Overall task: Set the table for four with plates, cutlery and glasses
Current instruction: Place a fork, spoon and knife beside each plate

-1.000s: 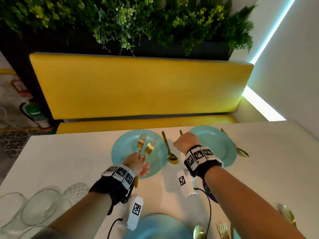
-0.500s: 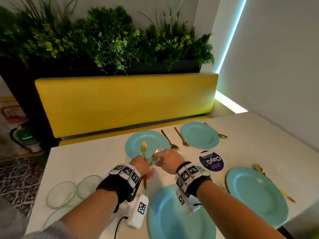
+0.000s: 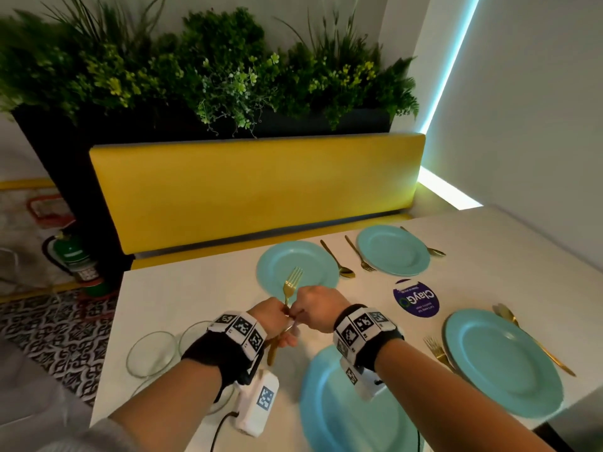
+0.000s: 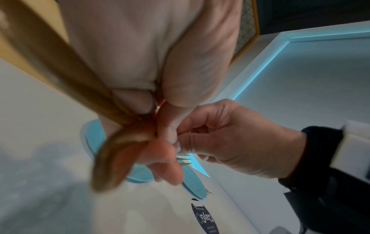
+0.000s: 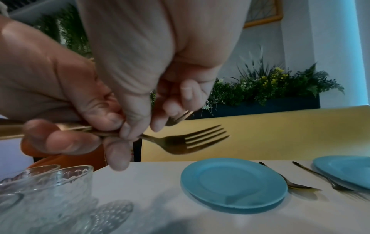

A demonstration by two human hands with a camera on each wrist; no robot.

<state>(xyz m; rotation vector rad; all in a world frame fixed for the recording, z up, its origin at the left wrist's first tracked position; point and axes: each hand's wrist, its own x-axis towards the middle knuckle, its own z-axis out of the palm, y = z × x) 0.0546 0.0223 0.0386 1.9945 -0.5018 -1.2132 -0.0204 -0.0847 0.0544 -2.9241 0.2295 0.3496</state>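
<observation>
While a second ago the right hand (image 3: 318, 308) was far off by the far right plate (image 3: 393, 250), setting down a fork, it has now come back to meet the left hand (image 3: 272, 316), which means the fork for that far setting is down and a handover is, by my judgement, under way.

Furthest left, the glasses (image 3: 153, 353) stand grouped near the table's (image 3: 202, 288) left edge, not yet set out. Next, the left hand is curled round the handles of two gold forks; one fork (image 3: 291, 282) points its tines away over the far left plate (image 3: 313, 256). Touching it on the right, the right hand pinches the neck of the second fork (image 5: 176, 121) (mostly hidden by fingers). Both forks sit between the hands, above the table, just near of that plate.
</observation>
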